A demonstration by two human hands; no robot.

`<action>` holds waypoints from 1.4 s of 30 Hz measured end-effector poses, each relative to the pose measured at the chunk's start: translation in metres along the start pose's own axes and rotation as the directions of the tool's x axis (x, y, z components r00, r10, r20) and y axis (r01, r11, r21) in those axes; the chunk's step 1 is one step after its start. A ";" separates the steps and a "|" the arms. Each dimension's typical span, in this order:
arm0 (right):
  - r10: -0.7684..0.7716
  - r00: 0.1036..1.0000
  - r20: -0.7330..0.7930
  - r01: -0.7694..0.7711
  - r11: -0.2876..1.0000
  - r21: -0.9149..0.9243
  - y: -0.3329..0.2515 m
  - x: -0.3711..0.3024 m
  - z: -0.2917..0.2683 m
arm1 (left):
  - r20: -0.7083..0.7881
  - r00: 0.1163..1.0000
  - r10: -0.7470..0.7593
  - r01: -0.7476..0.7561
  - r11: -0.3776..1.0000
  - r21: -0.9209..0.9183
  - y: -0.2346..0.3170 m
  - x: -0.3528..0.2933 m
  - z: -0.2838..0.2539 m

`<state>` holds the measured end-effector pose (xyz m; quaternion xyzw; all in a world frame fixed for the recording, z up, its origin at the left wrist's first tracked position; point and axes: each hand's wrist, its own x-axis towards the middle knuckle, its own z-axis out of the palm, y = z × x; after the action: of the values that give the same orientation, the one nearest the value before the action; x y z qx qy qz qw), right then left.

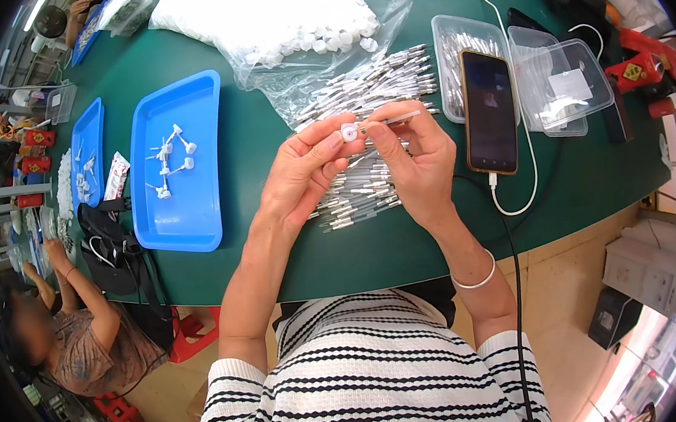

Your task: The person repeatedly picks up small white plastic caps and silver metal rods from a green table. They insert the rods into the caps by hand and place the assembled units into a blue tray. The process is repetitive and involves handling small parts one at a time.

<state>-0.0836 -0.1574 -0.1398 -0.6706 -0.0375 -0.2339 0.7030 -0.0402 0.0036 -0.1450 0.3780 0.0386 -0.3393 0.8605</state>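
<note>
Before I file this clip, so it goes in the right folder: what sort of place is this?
Probably a small-parts assembly workshop: on the green table are a big bag of white pieces, a heap of thin rods and a blue tray with small white parts.

Beneath your fingers [321,150] spread a green table [242,131]; a red stool [195,338] stood nearer you, to their left. Tan floor [557,282] showed to their lower right, and a tube light [35,12] glowed far upper left.
</note>
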 end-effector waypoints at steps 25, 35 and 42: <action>-0.114 0.993 0.006 0.113 0.982 -0.152 -0.001 0.002 -0.001 | -0.057 0.998 0.019 -0.015 0.998 0.068 0.000 -0.001 0.005; -0.156 0.988 0.018 0.156 0.962 -0.225 -0.002 0.003 -0.001 | -0.059 0.998 0.036 -0.032 0.997 0.069 0.000 -0.002 0.005; -0.175 0.984 0.013 0.173 0.957 -0.232 0.000 0.002 -0.001 | -0.065 0.997 0.035 -0.030 0.997 0.077 0.000 -0.002 0.005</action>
<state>-0.0820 -0.1592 -0.1389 -0.7414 -0.0661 -0.3004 0.5965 -0.0425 0.0015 -0.1408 0.4219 0.0482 -0.3138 0.8492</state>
